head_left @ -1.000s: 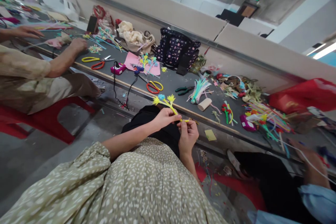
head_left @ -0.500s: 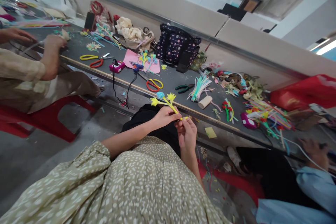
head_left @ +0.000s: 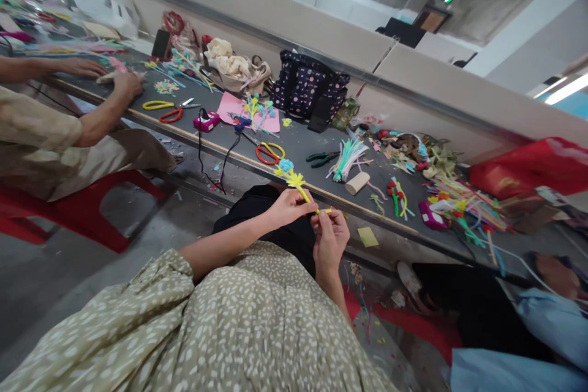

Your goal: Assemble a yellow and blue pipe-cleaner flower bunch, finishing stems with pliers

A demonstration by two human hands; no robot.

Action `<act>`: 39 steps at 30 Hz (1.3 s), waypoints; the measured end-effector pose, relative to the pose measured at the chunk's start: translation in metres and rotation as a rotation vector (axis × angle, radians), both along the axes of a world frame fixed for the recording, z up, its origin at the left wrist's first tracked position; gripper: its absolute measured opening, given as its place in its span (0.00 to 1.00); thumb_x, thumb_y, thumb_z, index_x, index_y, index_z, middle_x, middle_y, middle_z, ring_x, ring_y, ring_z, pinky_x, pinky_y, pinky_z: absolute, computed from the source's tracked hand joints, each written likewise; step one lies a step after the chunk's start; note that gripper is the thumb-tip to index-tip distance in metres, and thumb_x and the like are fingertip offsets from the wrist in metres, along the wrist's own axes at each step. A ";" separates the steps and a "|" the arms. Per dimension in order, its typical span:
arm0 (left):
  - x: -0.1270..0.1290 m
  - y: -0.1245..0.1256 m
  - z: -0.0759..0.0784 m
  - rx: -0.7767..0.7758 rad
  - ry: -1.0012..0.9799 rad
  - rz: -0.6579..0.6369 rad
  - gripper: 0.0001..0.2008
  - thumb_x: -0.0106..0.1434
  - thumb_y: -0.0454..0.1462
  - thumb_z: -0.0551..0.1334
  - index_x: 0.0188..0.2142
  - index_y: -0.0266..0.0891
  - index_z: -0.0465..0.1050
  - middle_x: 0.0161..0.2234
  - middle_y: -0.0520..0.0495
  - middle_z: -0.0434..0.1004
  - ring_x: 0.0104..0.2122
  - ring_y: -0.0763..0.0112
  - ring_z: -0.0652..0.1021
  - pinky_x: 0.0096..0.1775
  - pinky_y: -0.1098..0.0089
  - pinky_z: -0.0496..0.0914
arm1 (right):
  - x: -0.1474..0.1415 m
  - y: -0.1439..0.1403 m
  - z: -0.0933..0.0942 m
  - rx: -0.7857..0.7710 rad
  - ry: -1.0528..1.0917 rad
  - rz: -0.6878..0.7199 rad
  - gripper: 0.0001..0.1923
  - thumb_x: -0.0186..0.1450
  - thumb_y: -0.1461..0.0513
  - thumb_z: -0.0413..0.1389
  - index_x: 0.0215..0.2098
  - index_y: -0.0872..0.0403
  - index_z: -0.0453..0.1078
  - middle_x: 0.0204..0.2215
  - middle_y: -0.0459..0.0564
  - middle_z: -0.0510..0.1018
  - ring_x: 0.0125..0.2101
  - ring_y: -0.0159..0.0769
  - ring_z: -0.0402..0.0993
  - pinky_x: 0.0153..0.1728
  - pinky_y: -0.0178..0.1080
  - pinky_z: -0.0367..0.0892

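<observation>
Over my lap, just off the table's front edge, my left hand (head_left: 290, 205) pinches the stem of a pipe-cleaner flower (head_left: 296, 181). Its yellow and light-blue fuzzy heads point up and away from me, toward the table. My right hand (head_left: 331, 237) is closed at the lower end of the stem, thumb and forefinger on a short yellow piece (head_left: 324, 211) that sticks out sideways. Whether that piece is the bent stem or a separate strand I cannot tell. Red-and-yellow-handled scissors (head_left: 270, 153) lie on the table just beyond the flower.
On the dark table (head_left: 298, 141) lie pliers (head_left: 322, 158), a bundle of pipe cleaners (head_left: 349, 158), a cardboard tube (head_left: 357, 183), a glue gun (head_left: 239, 121) and a pink sheet (head_left: 228, 107). A polka-dot bag (head_left: 310, 86) stands behind. Co-workers' hands (head_left: 126, 82) are busy at left; another person sits at right.
The flower has turned in my fingers, its heads swinging right and bunching together in view. My right hand has shifted slightly right and down. The left co-worker's hands have moved right.
</observation>
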State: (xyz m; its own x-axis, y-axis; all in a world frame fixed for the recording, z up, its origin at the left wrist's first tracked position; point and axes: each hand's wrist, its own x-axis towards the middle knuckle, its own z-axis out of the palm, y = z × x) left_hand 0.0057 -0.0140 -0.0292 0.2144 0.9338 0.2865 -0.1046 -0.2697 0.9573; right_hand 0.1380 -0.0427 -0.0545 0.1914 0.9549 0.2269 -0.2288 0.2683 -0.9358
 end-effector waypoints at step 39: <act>0.001 -0.002 -0.001 0.016 0.008 0.055 0.15 0.59 0.44 0.63 0.25 0.33 0.72 0.27 0.49 0.71 0.27 0.75 0.72 0.29 0.75 0.65 | 0.002 0.005 0.000 -0.145 0.122 0.167 0.10 0.60 0.56 0.60 0.29 0.52 0.66 0.19 0.39 0.70 0.20 0.28 0.67 0.27 0.33 0.67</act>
State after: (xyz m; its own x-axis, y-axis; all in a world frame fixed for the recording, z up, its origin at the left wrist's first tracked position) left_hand 0.0069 -0.0162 -0.0305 0.1652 0.9395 0.3001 -0.0815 -0.2902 0.9535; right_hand 0.1403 -0.0380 -0.0541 0.0459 0.9965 0.0704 -0.3719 0.0824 -0.9246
